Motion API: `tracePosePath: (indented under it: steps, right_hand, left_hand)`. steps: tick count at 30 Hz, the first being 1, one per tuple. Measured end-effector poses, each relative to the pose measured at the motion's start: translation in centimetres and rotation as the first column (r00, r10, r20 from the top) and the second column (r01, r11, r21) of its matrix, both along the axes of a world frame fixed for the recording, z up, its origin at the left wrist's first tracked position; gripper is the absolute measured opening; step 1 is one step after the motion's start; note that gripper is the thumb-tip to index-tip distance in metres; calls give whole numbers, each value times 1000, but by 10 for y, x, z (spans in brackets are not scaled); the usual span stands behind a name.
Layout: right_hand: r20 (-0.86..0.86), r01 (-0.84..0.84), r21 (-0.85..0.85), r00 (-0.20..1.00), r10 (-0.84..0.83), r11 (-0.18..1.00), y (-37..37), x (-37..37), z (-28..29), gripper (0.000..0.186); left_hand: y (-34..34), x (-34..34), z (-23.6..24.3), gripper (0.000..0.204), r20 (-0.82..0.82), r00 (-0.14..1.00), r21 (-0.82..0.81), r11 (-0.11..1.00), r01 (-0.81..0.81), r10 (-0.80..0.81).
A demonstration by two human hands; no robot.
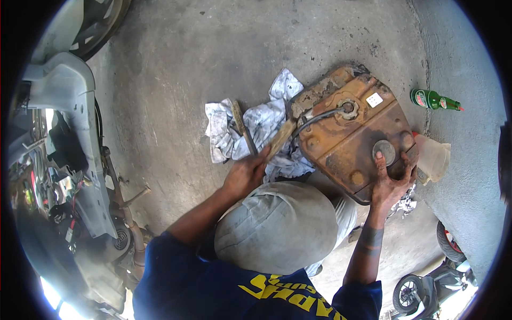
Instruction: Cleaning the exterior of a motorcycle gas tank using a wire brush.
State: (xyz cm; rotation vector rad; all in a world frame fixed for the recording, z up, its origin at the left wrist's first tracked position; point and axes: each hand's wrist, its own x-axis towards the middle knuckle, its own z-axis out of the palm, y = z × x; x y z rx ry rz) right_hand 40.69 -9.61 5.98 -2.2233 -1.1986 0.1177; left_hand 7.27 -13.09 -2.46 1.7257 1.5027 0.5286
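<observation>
1. Head view: a rusty brown metal tank point(338, 152) lies beyond and between the two hands, its near right part under the right hand point(392, 188). Whether it rests wholly on the floor point(176, 69) or leans on a leg cannot be told.

2. Right hand: fingers spread, not closed round anything; the thumb presses on a round grey disc point(389, 149) while the other fingers reach to the tank's near right edge. Probably so placed to steady the tank by its weight.

3. Left hand point(246, 176): closed round a wooden-handled tool point(282, 137), its pale length slanting away toward the tank's left edge. The grip sits low, presumably to leave the rest free. The working end is not clear.

4. Just beyond the left hand, a second tool point(238, 116), brown at its far end and dark nearer the fingers, lies over the rags. Whether the fingers touch it also: cannot tell.

5. Crumpled, stained white rags point(261, 121) lie beyond the left hand, beside the tank; likely kept there for easy reach.

6. A dark hose point(313, 120) bends across the tank's top, between the hands.

7. Beyond the right hand, to its right: a green bottle point(426, 98) on its side; nearer it, a translucent container point(434, 157), just beside the tank.
</observation>
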Motion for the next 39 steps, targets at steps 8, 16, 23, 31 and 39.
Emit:
tracePosePath:
  steps: [8,16,23,31,39]
  right_hand:
    - [44,31,-42,999,-29,999,-3,14,-11,72]
    - [-2,12,-22,1000,-12,1000,0,4,-6,72]
    - [17,8,-28,1000,-7,1000,-1,8,-11,70]
    - [-33,-9,-3,999,9,1000,0,12,-7,64]
    - [35,10,-20,999,-10,1000,-2,2,-11,59]
  left_hand:
    - [98,47,0,44,-10,1000,100,995,8,-7]
    - [56,19,-6,47,-20,997,-5,997,75,-75]
    - [116,-44,2,40,175,960,-399,876,271,-218]
    - [109,-18,3,44,113,976,-411,885,216,-186]
    - [155,35,-21,49,258,958,-338,917,211,-125]
